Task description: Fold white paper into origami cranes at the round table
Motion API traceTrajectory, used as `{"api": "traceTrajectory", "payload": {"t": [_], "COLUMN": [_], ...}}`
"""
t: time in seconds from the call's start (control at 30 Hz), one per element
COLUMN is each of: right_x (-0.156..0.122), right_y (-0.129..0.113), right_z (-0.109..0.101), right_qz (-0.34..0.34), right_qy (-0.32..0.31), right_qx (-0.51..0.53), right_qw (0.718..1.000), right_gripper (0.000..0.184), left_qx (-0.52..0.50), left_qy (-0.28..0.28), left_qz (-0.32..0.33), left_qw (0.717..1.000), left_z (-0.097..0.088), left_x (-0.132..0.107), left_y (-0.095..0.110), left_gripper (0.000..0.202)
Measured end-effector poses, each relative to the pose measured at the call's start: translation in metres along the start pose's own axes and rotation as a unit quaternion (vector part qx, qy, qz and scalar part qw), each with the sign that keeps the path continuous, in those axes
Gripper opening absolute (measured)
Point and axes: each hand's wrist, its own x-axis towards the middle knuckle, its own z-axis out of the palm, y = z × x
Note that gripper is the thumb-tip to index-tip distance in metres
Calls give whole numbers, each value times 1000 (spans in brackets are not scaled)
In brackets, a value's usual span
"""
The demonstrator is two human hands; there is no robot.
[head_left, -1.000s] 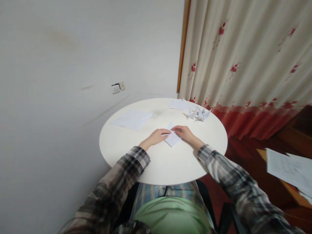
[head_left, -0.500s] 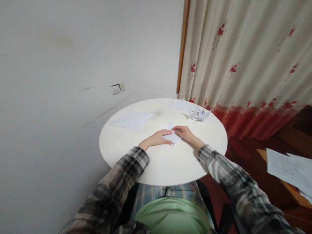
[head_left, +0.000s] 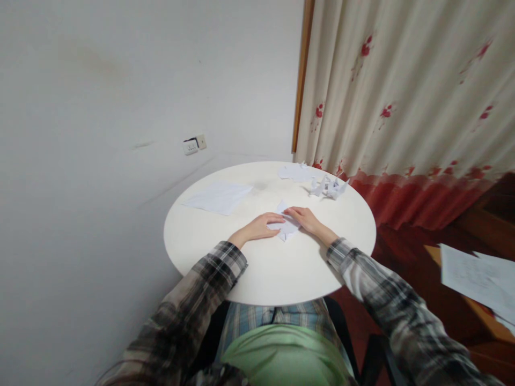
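A small folded sheet of white paper (head_left: 286,227) lies in the middle of the round white table (head_left: 265,273), with a pointed corner at its far end and another at its near end. My left hand (head_left: 259,226) holds its left side, fingertips on top and the thumb lower down, near the close corner. From the right, my right hand (head_left: 303,217) presses its bent fingers onto the paper's upper part. The fingertips of both hands almost meet there. Part of the paper is hidden under them.
A flat white sheet (head_left: 219,197) lies at the table's left. Folded paper figures (head_left: 329,187) stand at the back right, beside more white paper (head_left: 295,172). Written sheets (head_left: 470,271) rest on wooden furniture at the right. A wall (head_left: 100,161) and a curtain (head_left: 402,96) border the table.
My left thumb has shifted slightly up, showing more of the paper's near corner. The right fingers have moved a little on the paper. The other papers have stayed put.
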Motion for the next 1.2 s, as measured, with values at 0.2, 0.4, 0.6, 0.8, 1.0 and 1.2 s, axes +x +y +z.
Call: {"api": "traceTrajectory", "payload": {"t": [0.2,0.4,0.6,0.8,1.0,1.2], "right_x": [1,1,-2,-4,-1,1], "right_y": [0,-3,-8,-15,-9,-5], "right_z": [1,0,-1,-3,2,4], "right_qz": [0,5,-3,-13,-2,3], "right_qy": [2,-3,-20,-39,-47,-29], "right_qx": [5,6,17,32,13,5], "right_qw": [1000,1000,1000,999,999,1000], "right_gripper": [40,40,46,48,42,41], "left_qx": [39,73,36,35,55,82], "left_qy": [-6,-8,32,77,108,144], "left_qz": [16,23,-36,-109,-123,-128], "left_qw": [999,997,998,990,985,978], "left_z": [1,2,2,-1,-1,-2], "left_x": [1,1,3,4,3,3], "left_y": [2,1,-3,0,-1,-8], "left_gripper": [46,47,31,37,38,35]}}
